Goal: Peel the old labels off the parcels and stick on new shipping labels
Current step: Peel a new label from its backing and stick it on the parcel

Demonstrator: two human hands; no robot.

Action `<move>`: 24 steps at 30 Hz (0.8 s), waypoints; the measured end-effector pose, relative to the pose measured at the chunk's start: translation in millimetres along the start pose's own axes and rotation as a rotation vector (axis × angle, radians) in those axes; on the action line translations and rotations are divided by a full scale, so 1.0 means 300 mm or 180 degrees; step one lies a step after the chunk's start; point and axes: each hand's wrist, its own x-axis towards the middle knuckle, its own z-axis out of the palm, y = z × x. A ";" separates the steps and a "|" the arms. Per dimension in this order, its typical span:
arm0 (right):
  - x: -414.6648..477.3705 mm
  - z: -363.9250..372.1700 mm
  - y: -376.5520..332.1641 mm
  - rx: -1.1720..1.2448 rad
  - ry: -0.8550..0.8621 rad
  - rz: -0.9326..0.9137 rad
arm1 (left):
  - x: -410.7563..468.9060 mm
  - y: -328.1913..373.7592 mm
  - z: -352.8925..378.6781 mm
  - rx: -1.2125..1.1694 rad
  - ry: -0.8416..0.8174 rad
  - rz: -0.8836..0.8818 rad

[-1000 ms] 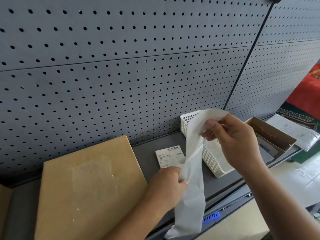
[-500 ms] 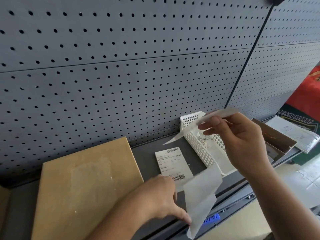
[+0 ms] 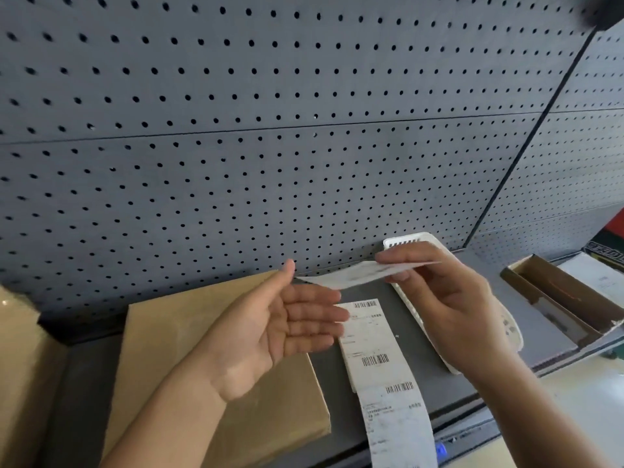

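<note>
White basket (image 3: 405, 239), right of centre: mostly hidden behind right hand (image 3: 449, 305). Label strip (image 3: 388, 366) runs off bottom edge; print too blurred to read. Held label (image 3: 351, 275) motion-blurred. Left hand (image 3: 280, 329) and forearm cover parcel (image 3: 162, 332) middle. Second cardboard box (image 3: 17, 366) cut by left edge.

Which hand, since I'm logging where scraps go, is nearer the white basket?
Right. The right hand, pinching a label, overlaps the white basket; the left hand hovers open over the cardboard parcel, farther left.
</note>
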 end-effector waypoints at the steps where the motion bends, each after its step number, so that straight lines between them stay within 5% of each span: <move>1: 0.001 0.013 0.001 -0.0048 -0.0078 -0.0072 | -0.004 0.002 -0.020 -0.0159 0.0136 0.0097; 11: 0.012 0.156 -0.008 -0.0060 -0.1050 -0.0483 | -0.099 0.009 -0.159 0.0306 0.1382 0.0959; 18: 0.016 0.218 0.005 0.0994 -0.2470 0.1046 | -0.181 0.001 -0.239 0.0781 0.1625 0.1027; 24: 0.008 0.321 -0.014 0.2290 -0.1704 0.2318 | -0.243 -0.004 -0.307 0.1050 0.1749 0.0895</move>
